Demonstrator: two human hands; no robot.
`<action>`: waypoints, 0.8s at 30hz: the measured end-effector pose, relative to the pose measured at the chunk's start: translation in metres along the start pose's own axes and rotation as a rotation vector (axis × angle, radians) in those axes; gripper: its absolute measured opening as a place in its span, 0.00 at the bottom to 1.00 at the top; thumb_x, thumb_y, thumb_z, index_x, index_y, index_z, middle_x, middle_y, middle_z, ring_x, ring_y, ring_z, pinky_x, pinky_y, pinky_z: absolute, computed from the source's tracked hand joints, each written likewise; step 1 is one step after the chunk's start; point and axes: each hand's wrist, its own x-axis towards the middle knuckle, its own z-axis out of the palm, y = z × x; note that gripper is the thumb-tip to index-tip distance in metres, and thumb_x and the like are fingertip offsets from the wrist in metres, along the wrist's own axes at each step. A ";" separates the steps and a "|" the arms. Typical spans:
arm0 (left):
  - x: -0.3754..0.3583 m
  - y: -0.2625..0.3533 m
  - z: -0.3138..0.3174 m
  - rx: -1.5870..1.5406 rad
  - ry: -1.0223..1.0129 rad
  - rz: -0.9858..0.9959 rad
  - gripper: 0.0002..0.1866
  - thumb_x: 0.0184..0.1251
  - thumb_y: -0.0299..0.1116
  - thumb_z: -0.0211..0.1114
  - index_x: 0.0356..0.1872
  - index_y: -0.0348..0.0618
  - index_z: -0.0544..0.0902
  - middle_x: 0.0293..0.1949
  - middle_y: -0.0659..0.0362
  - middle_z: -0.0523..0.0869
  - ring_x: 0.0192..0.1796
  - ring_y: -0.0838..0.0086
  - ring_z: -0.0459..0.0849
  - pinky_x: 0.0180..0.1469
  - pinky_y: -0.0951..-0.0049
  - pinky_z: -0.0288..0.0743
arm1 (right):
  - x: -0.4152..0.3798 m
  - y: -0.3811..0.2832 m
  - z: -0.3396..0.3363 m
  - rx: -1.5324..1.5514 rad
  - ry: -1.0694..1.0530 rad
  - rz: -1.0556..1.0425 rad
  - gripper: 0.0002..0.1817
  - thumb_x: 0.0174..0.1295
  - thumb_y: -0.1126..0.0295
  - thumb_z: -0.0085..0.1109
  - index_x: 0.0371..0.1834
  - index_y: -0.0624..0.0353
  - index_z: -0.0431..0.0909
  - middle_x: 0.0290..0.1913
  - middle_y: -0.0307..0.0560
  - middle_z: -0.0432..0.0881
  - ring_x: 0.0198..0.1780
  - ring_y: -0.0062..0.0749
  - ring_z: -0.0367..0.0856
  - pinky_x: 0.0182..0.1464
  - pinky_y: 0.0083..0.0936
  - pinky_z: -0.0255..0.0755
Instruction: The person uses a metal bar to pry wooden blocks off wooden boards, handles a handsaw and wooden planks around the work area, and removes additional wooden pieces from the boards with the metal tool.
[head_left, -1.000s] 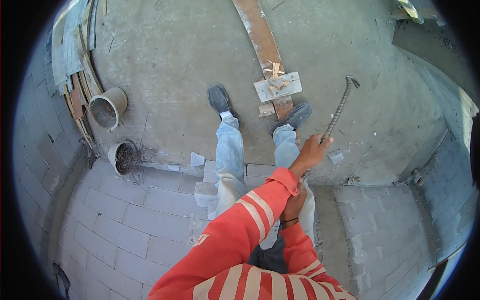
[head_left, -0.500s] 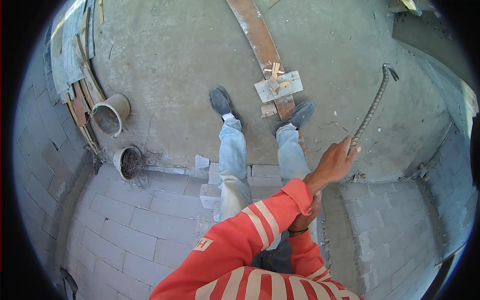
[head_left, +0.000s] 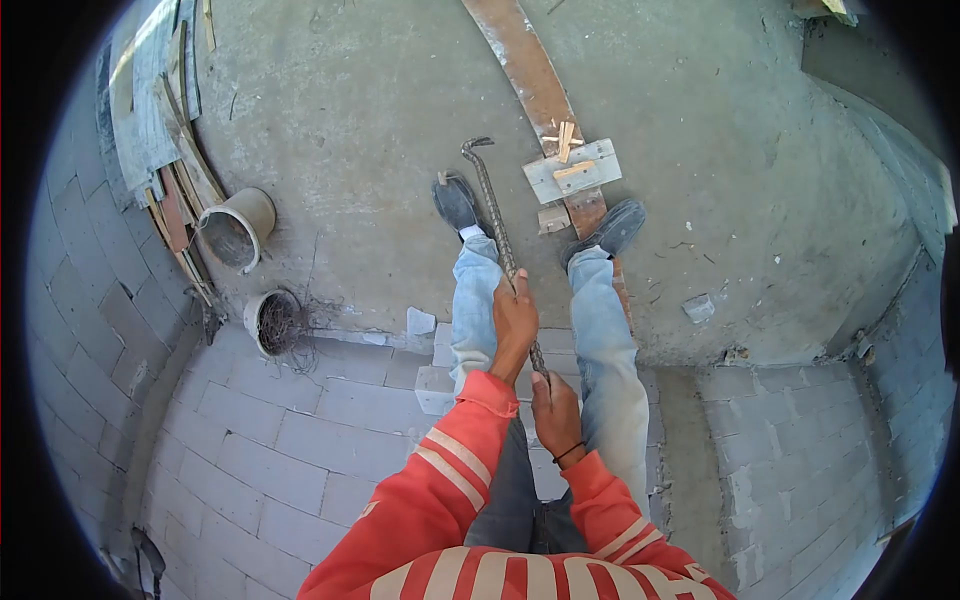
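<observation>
My left hand [head_left: 515,318] is closed around the middle of a crowbar [head_left: 487,195], a ribbed metal bar with a bent claw end. Lower down, my right hand [head_left: 557,412] grips the same bar near its bottom end. The claw points up and away, just right of my left shoe [head_left: 457,203]. Right of the claw, a short pale board [head_left: 603,172] lies across a long brown plank [head_left: 532,80]. Wood splinters [head_left: 566,141] rest on that board, and a small wood block [head_left: 552,219] sits just below it.
A bucket [head_left: 262,212] and a tub of tangled wire [head_left: 262,330] are at the left, below stacked boards [head_left: 150,110]. My right shoe [head_left: 622,226] is on the plank. A broken block piece [head_left: 699,308] lies right of my legs. Block walls [head_left: 330,440] are nearest me.
The crowbar has swung from the right across to the left, its claw now by my left shoe. A small chunk is gone from the pale board, and a small piece shows at my left shoe.
</observation>
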 end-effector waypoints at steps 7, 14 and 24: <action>-0.030 0.067 0.051 -0.140 -0.023 0.129 0.18 0.73 0.44 0.53 0.30 0.38 0.74 0.19 0.55 0.75 0.21 0.67 0.75 0.27 0.63 0.68 | 0.002 -0.029 -0.059 0.007 0.132 0.044 0.18 0.74 0.59 0.44 0.34 0.65 0.68 0.20 0.53 0.71 0.22 0.42 0.74 0.28 0.37 0.64; -0.054 0.141 0.066 -0.222 0.008 0.178 0.16 0.73 0.40 0.53 0.46 0.35 0.73 0.31 0.38 0.83 0.38 0.41 0.82 0.40 0.48 0.70 | 0.027 -0.029 -0.119 0.564 -0.121 0.254 0.20 0.76 0.50 0.40 0.32 0.53 0.66 0.17 0.29 0.57 0.14 0.12 0.52 0.15 0.14 0.45; -0.030 0.050 0.089 0.149 -0.233 -0.143 0.20 0.73 0.41 0.53 0.55 0.35 0.69 0.41 0.34 0.83 0.47 0.35 0.80 0.49 0.44 0.72 | 0.031 0.019 -0.093 1.226 -0.389 0.845 0.20 0.72 0.45 0.44 0.30 0.48 0.66 0.16 0.26 0.56 0.13 0.12 0.50 0.12 0.12 0.46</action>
